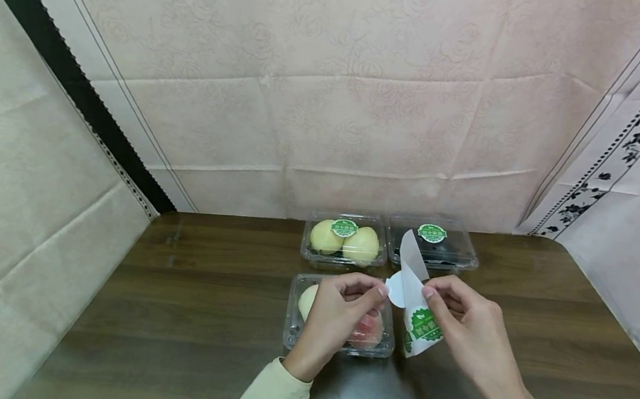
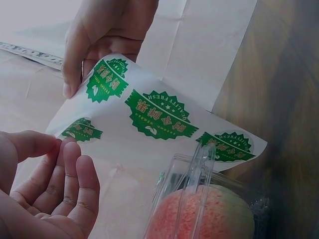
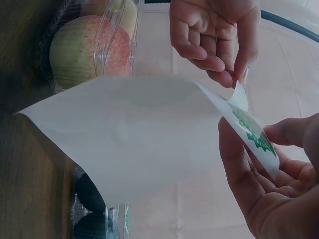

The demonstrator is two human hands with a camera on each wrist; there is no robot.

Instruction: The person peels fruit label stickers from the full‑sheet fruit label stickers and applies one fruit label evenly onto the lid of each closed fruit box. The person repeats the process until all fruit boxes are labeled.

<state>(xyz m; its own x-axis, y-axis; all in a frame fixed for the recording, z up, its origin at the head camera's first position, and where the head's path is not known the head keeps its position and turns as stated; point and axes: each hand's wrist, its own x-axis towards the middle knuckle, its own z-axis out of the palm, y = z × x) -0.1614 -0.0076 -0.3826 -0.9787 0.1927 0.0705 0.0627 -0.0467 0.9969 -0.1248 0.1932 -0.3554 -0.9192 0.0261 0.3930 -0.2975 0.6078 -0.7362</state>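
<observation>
My right hand grips a white sheet of stickers between thumb and fingers, and the sheet bends under the grip. Green scalloped labels are printed on it, several of them visible in the left wrist view. With thumb and forefinger, my left hand pinches the edge of a round sticker, whose white back lifts away from the sheet. Below my left hand stands a lidded clear plastic box holding a reddish peach-like fruit and a pale one, partly hidden by the hand.
Behind, a clear box of pale yellow-green round fruit bears a green label on its lid. Beside it, another labelled box contains dark fruit. The wooden table meets pale patterned cloth at the back and sides.
</observation>
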